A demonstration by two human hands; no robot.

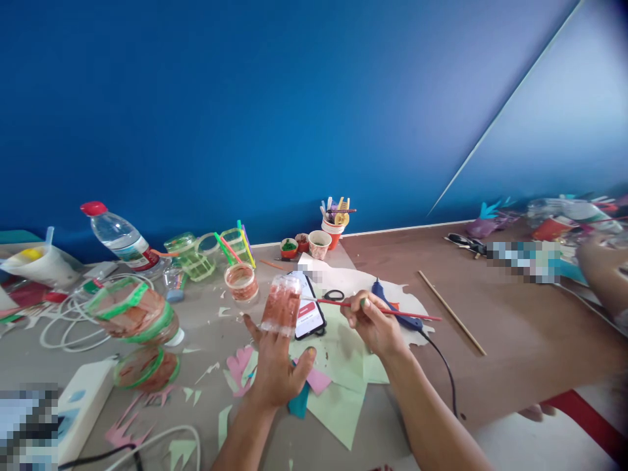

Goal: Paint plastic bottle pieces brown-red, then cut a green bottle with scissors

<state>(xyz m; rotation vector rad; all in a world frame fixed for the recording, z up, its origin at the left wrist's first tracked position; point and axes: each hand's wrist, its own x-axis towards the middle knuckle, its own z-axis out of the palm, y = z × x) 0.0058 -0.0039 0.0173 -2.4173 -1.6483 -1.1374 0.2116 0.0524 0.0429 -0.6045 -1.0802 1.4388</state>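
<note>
The fingers of my left hand point(282, 369) reach into a clear plastic bottle piece point(280, 306) coated with reddish-brown paint, which the hand holds up; thumb and little finger stick out beside it. My right hand point(375, 320) pinches a thin red paintbrush point(412, 316), its tip pointing left at the painted piece. Behind them lies a phone point(309, 313) with a lit screen, partly covered by the bottle piece. A similar brown-painted plastic ring point(241, 282) stands to the left. Small cups of green paint point(288, 248) and brown paint point(302, 243) sit near the wall.
A blue glue gun point(408, 319) with a black cord lies beyond my right hand, near a wooden stick point(451, 313). Pale green paper point(338, 399) spreads below. Leftward are painted bottle parts point(135, 311), a water bottle point(125, 239), and a power strip point(86, 405). Another person's hand point(606, 268) shows at right.
</note>
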